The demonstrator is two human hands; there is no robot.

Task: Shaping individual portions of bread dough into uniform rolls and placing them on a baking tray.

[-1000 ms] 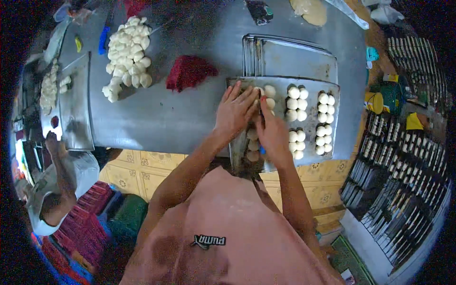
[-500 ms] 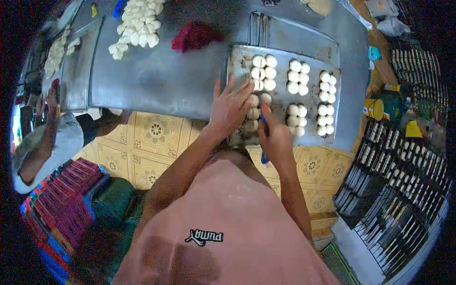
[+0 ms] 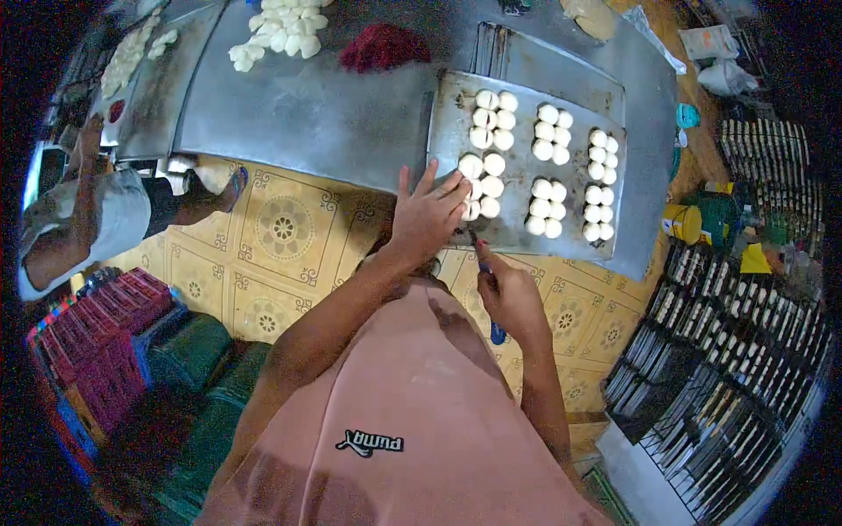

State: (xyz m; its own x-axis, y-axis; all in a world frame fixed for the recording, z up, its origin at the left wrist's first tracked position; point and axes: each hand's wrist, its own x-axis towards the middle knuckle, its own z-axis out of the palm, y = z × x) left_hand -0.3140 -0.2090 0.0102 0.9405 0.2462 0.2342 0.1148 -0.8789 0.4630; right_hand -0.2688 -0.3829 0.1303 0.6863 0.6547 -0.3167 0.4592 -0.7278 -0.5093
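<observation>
My left hand (image 3: 428, 212) lies with spread fingers on the dough balls (image 3: 493, 186) of the near-left cluster, its fingertips over the left column. My right hand (image 3: 516, 302) is closed round the blue-and-red handle of a knife (image 3: 498, 333). The thin blade points up toward the near edge of a metal baking tray (image 3: 519, 149), just below that cluster. Several clusters of pale round dough balls stand on the tray in double columns. Slit lines show on the left-column balls of the far-left cluster (image 3: 483, 119).
Beyond the tray, the metal table (image 3: 289, 118) bears a heap of dough pieces (image 3: 285, 31) and a dark red crumbly mound (image 3: 383, 46). Another person (image 3: 114, 210) is at the left. A loaded tray rack (image 3: 728, 298) stands right, stacked red crates (image 3: 105, 316) left.
My right hand and the knife have drawn back toward me, off the near-left cluster. My left hand has slid slightly nearer, onto that cluster. The view has shifted a little.
</observation>
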